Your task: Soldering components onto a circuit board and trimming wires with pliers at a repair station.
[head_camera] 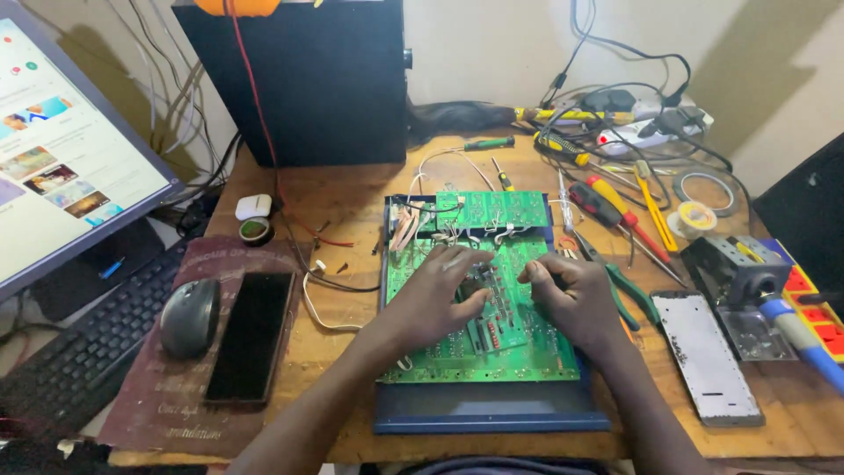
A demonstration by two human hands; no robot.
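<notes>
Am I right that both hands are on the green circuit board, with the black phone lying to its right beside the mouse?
Not quite: the head view shows the black phone left of the green circuit board, beside the mouse. The left hand and right hand are on the board.

A wooden desk [352, 189] stands against a pale wall [492, 44]. Shadows fall on the wall behind its far edge.

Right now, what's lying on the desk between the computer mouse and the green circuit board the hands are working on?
In the head view, a black phone lies face up between the mouse and the green circuit board, with a loop of white wire nearer the board.
</notes>
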